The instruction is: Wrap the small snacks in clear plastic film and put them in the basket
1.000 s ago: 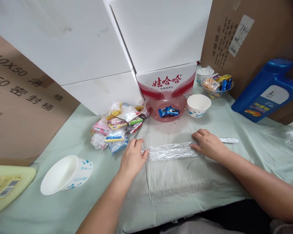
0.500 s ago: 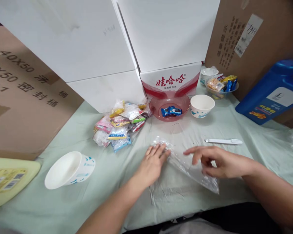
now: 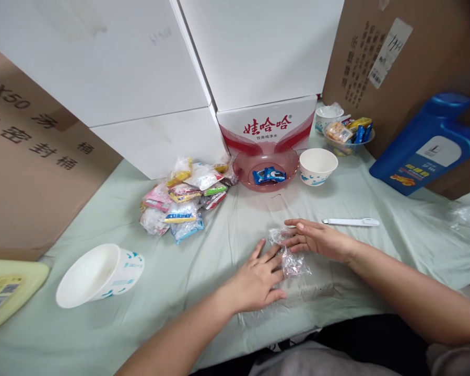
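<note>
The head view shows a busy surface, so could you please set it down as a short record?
Left hand: open, at the left side of the film
Right hand: outstretched at the film; firm contact unclear
Film state: clear, crumpled
White slim tool: lying beyond the right hand
Pink bowl: holds blue packets
Snack pile: left of the pink bowl
Blue bottle: far right

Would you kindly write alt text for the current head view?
A person's left hand and right hand flank crumpled clear plastic on pale green cloth. Beyond sit wrapped snacks, a pink bowl holding blue packets, and a paper bowl.
</note>
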{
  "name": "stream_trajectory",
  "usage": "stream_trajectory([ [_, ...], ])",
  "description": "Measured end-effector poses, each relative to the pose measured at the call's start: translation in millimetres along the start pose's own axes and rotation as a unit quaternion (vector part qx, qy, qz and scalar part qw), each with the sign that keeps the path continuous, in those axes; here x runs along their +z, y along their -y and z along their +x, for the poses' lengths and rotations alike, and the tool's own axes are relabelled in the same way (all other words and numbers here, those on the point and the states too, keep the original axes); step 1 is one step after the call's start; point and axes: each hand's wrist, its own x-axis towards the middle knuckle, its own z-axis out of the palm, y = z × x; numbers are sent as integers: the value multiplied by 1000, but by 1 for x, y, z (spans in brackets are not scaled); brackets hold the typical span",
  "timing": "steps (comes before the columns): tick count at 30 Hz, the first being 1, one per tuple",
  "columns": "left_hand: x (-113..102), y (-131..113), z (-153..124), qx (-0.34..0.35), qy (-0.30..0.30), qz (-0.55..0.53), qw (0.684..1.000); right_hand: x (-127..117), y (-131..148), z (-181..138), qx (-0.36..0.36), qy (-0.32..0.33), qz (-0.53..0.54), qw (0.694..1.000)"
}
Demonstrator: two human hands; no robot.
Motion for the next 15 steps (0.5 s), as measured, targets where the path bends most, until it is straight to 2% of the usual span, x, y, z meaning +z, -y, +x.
stream_trajectory([
  [2, 0, 0, 0, 2, 2, 4, 1000, 0, -3, 1, -58, -21, -84, 995],
  [4, 0, -1, 0, 1, 7, 8, 1000, 1, -5, 2, -130, -16, -211, 969],
  [8, 1, -2, 0, -7, 7, 13, 1000, 6, -6, 0, -223, 25, -456, 861],
  [9, 1, -3, 0, -8, 4, 14, 1000, 7, -6, 0, -242, 26, -490, 837],
  [11, 1, -3, 0, -8, -4, 14, 1000, 8, -3, -2, -272, 30, -523, 808],
  [15, 0, -1, -1, -9, -7, 1, 1000, 6, 4, -9, -276, 71, -549, 786],
])
